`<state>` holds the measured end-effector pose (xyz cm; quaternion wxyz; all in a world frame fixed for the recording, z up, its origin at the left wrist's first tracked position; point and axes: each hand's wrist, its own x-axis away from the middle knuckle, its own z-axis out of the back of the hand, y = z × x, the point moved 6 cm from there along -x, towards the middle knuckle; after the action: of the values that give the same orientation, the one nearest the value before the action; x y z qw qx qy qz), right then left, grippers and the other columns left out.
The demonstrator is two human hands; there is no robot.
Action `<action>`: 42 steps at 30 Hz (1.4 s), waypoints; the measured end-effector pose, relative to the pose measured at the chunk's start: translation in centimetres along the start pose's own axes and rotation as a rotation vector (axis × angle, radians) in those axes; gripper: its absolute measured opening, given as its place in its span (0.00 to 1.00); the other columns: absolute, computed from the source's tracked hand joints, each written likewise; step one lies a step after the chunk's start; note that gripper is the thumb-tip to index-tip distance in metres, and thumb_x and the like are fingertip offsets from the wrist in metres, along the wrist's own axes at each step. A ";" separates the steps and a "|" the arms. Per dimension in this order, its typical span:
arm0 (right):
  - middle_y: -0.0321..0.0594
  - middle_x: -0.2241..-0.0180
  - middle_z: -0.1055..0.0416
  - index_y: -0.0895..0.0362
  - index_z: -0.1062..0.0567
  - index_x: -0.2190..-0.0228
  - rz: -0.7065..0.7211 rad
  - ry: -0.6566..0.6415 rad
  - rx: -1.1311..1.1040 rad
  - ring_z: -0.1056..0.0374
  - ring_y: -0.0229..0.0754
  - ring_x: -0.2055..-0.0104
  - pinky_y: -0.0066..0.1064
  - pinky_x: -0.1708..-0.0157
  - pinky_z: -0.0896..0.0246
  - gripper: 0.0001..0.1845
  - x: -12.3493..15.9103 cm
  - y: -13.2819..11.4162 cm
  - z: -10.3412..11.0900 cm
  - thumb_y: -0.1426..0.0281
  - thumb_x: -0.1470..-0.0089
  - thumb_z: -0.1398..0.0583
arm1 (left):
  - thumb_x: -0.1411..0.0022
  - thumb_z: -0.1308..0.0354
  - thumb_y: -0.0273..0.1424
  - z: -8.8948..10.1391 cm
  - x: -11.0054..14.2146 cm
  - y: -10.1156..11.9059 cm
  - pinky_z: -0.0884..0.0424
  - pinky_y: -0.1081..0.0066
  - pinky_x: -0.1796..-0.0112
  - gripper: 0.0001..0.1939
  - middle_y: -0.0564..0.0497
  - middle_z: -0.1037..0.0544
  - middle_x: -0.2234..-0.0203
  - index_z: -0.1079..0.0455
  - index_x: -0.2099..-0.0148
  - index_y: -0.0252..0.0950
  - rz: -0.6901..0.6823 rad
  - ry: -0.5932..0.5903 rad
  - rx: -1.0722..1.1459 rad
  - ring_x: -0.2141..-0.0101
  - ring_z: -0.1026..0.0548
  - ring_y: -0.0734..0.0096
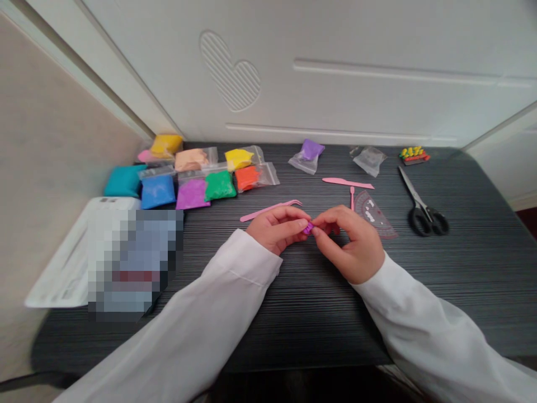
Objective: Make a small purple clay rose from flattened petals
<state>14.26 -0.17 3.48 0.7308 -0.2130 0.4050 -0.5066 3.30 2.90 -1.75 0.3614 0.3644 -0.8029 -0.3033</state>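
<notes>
A small purple piece of modelling clay (308,228) with a ridged surface is held up between both hands, over the middle of the table. My left hand (279,228) is closed, pinching it between thumb and fingers. From the other side, the thumb and fingertips of my right hand (352,240) close on the same piece, hiding part of it. Just behind my left hand lies a pink curved modelling tool (268,210). Beyond my right hand are a pink clay knife (347,182), a short pink tool (352,197) and a clear protractor-like sheet (375,215) with white bits on it.
Bags of coloured clay, among them a green one (220,185) and a blue one (158,191), crowd the back left of the dark table (310,313). Black-handled scissors (423,210) lie at right, near a small yellow-and-red clay piece (414,154). A white panel (335,33) stands behind.
</notes>
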 end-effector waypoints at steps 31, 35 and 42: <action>0.36 0.74 0.33 0.57 0.30 0.70 0.038 0.009 0.035 0.39 0.33 0.71 0.27 0.72 0.42 0.07 0.0 -0.2 0.1 0.75 0.55 0.45 | 0.58 0.38 0.24 0.1 -0.1 -0.4 0.32 0.77 0.69 0.07 0.55 0.27 0.81 0.30 0.72 0.32 0.032 -0.017 0.029 0.75 0.28 0.80; 0.37 0.72 0.33 0.56 0.31 0.66 0.077 0.019 0.037 0.38 0.35 0.69 0.28 0.71 0.41 0.10 0.0 -0.3 0.2 0.75 0.54 0.45 | 0.60 0.37 0.26 0.3 -0.2 -0.5 0.32 0.76 0.68 0.09 0.55 0.27 0.80 0.31 0.72 0.32 0.053 -0.022 0.055 0.75 0.28 0.79; 0.38 0.70 0.32 0.55 0.29 0.70 0.027 0.001 -0.029 0.39 0.35 0.68 0.29 0.70 0.43 0.07 -0.1 0.1 0.0 0.75 0.54 0.44 | 0.58 0.38 0.26 0.4 -0.3 -0.5 0.33 0.75 0.69 0.07 0.55 0.27 0.80 0.30 0.72 0.32 0.049 -0.005 0.024 0.75 0.29 0.80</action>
<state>14.35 -0.04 3.42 0.7340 -0.2178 0.4158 -0.4908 3.27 2.99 -2.47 0.3621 0.3481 -0.8161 -0.2856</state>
